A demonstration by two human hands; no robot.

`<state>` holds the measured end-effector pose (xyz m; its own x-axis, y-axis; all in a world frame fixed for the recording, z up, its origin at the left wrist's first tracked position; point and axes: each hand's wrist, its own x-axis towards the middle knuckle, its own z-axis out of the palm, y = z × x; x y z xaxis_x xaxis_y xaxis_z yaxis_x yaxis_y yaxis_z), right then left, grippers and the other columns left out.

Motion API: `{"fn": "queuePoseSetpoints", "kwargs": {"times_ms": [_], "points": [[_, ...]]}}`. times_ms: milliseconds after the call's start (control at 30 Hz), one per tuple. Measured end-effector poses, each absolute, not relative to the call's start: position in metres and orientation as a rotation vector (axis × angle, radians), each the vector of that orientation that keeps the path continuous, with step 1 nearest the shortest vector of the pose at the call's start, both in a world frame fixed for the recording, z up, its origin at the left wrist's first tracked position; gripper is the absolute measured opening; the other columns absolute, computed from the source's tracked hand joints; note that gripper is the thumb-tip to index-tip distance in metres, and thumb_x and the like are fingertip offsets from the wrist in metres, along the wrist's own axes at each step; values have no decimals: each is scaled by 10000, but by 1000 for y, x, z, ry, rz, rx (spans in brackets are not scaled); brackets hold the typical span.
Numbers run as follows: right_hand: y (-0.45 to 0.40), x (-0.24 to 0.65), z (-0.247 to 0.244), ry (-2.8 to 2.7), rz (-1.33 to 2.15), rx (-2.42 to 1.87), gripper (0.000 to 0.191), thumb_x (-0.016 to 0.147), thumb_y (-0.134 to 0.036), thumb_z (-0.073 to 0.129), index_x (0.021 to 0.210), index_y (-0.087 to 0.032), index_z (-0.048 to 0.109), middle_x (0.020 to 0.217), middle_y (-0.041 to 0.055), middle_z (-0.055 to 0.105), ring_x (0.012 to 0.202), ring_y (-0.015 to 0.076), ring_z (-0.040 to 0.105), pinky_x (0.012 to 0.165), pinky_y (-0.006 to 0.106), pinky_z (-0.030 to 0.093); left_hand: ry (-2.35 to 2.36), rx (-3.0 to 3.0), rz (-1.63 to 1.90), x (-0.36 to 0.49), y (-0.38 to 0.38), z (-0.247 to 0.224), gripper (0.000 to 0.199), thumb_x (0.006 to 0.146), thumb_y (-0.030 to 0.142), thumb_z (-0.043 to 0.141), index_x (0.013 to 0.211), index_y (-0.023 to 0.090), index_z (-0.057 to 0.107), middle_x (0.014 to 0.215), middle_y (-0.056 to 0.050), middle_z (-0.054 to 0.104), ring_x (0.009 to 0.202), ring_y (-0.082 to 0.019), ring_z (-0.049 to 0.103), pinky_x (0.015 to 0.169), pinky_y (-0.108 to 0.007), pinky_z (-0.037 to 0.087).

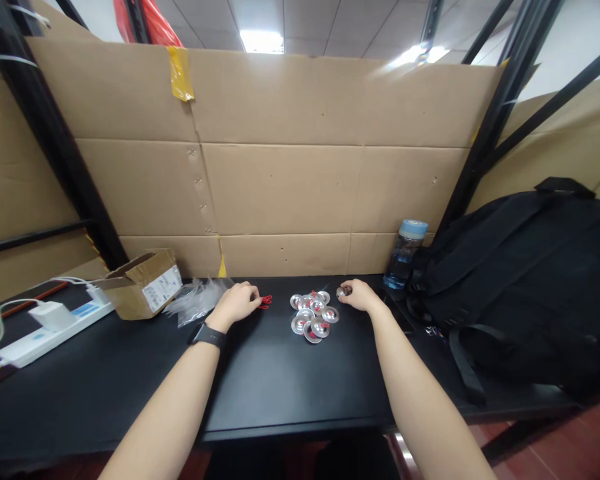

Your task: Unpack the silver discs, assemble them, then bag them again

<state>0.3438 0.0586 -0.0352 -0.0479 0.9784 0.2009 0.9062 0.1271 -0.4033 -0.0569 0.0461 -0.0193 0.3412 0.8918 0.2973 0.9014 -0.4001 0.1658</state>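
My left hand [237, 305], with a dark watch on the wrist, is closed at the fingertips on a small bunch of red cord loops [266, 302] at the tabletop. To its right lies a loose pile of shiny round metal discs [321, 327] with raised centres, like small cymbals, several of them showing red cord. Just right of that pile, my right hand [361, 295] pinches one small metal disc [342, 292] low over the table. Its fingertips are partly hidden behind the hand.
Left of my left hand lie clear plastic bags [197, 300] and an open cardboard box [143, 287]. A white power strip [55, 333] with plugs is farther left. At right stand a water bottle [404, 257] and a black backpack [525, 280]. A cardboard wall [280, 187] closes off the back.
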Motion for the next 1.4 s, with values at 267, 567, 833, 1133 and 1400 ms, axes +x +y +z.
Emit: {"fn": "queuePoseSetpoints", "kwargs": {"times_ms": [267, 567, 833, 1133, 1400], "points": [[43, 334, -15, -2061, 249, -1674, 369, 664, -248, 786, 1031, -216, 754, 1059, 71, 710, 949, 222, 662, 840, 291, 485, -1696, -2569, -526, -58, 44, -18, 175, 842, 347, 584, 781, 232, 702, 912, -71, 682, 850, -221, 645, 778, -305, 472], [18, 305, 8, -2282, 582, -1393, 79, 626, -245, 797, 704, -237, 784, 763, -2, 710, 698, 165, 603, 618, 249, 414, -1605, -2537, -709, -50, 37, -12, 160, 871, 323, 567, 816, 232, 687, 930, -69, 663, 874, -229, 632, 800, -324, 468], [10, 285, 22, -2114, 553, -1186, 101, 748, -279, 721, 784, -186, 740, 765, 12, 689, 657, 138, 587, 601, 242, 435, -1324, -2812, -975, -20, 22, -6, 159, 904, 280, 562, 843, 213, 692, 902, -55, 668, 868, -202, 623, 830, -313, 484], [2, 231, 9, -1726, 892, -880, 244, 772, -412, 764, 850, -195, 682, 845, 40, 701, 769, 200, 693, 706, 320, 561, -1192, -2885, -1572, 28, -2, -8, 198, 929, 373, 607, 962, 220, 729, 999, -59, 662, 917, -187, 626, 781, -293, 491], [-3, 221, 6, -1726, 1022, -827, 320, 736, -416, 806, 931, -193, 685, 912, 54, 727, 869, 221, 717, 777, 343, 586, -1241, -2784, -1626, 26, 0, -9, 131, 894, 305, 628, 843, 196, 676, 945, -47, 638, 862, -174, 610, 723, -274, 478]]}}
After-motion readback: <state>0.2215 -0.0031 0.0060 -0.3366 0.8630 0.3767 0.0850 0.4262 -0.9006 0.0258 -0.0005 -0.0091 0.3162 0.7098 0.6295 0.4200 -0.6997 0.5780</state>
